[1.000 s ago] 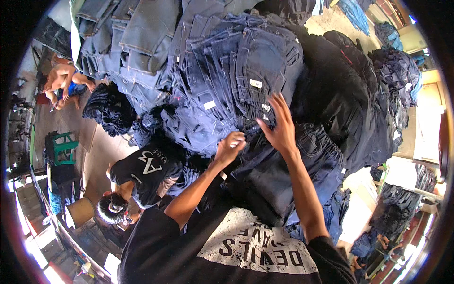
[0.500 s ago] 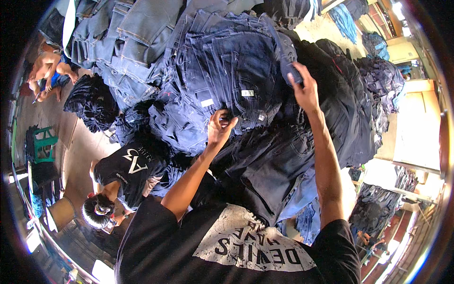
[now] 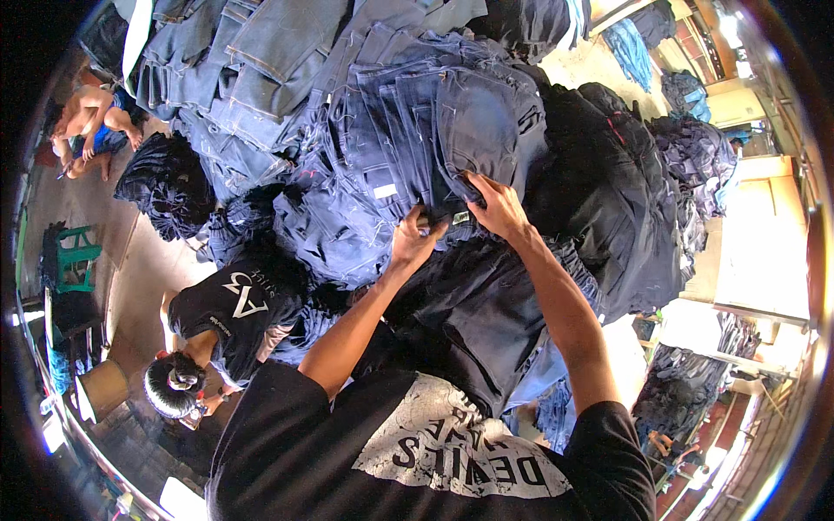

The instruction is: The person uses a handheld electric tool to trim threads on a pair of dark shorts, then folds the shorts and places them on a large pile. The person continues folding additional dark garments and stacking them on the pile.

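Observation:
A stack of folded dark blue jeans (image 3: 491, 113) lies on top of the heap before me, with white labels showing near its near edge. My left hand (image 3: 417, 239) is closed on the stack's near edge, its fingers partly hidden by the cloth. Just to its right, my right hand (image 3: 498, 207) pinches the near edge of the uppermost jeans. Below both hands spread loose black jeans (image 3: 478, 300).
Faded blue-grey jeans (image 3: 269, 52) are heaped at the far left, and black jeans (image 3: 599, 191) at the right. A person in a black shirt (image 3: 234, 300) is at my left; another person (image 3: 91, 130) sits farther off. A green stool (image 3: 78, 252) stands left.
My right hand has come down and left from the stack's right side to its near edge, and a jeans layer now lies flatter there. My left hand stays at the near edge.

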Demonstrator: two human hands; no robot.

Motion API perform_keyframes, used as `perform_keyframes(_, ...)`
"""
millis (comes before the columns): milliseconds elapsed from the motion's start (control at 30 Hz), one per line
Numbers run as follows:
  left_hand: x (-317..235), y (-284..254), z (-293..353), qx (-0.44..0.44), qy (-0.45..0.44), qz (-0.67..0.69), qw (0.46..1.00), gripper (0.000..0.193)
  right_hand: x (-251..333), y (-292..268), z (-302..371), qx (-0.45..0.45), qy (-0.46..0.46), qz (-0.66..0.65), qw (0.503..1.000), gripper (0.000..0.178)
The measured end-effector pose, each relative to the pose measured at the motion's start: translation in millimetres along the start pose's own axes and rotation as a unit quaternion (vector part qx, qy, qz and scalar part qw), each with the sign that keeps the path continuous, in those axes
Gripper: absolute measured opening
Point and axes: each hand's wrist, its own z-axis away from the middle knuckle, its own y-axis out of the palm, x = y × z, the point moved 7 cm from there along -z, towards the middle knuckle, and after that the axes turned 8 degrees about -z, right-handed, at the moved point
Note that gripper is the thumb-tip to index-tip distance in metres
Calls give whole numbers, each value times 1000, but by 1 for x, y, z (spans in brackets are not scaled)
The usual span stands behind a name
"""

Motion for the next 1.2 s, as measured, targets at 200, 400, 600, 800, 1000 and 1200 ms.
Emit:
perform_keyframes(200, 19, 11, -5, 81, -70, -61, 992, 57, 18, -70, 7, -141, 32, -97, 985, 40)
perform_keyframes(400, -5, 20, -2, 58, -72, 233, 968, 62, 61, -1, 34, 21, -46, 51, 997, 86)
perform_keyframes(600, -72, 17, -3, 93, 120, 145, 978, 44, 23, 3, 42, -57, 97, -46, 993, 109)
perform_keyframes(800, -121, -9, -2, 58, 170, 267, 947, 50, 10, -96, 18, -175, 67, -186, 964, 64)
perform_keyframes(1000, -149, -7, 59, 48, 354, -10, 934, 142, 36, -233, 1, -433, 124, -305, 839, 46)
perform_keyframes(1200, -194, -39, 74, -161, 431, 67, 885, 161, 83, -315, 32, -474, 134, -610, 621, 30)
